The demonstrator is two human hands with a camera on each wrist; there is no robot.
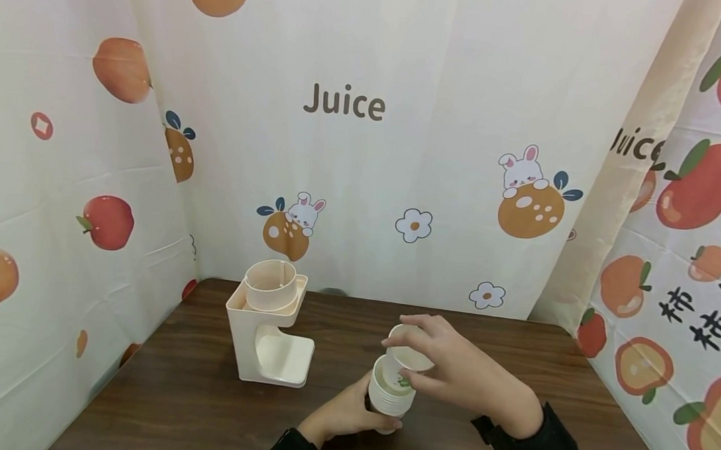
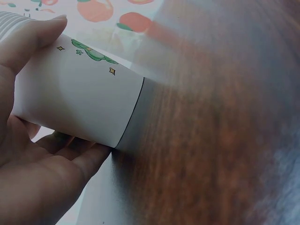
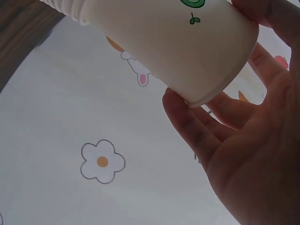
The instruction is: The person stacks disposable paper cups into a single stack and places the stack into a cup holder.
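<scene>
A stack of white paper cups stands near the table's front, its rims showing as close ridges. My left hand grips the stack low down, thumb on one side and fingers on the other. In the left wrist view the bottom paper cup shows a green leafy print. With my right hand I hold a single paper cup near its rim, its lower end inside the top of the stack. The right wrist view shows this cup between thumb and fingers, slanting out of the stack's rims.
A cream plastic stand with a round open tube in its top and a flat foot stands left of the hands. The brown wooden table is enclosed by white fruit-printed curtains at the back and sides.
</scene>
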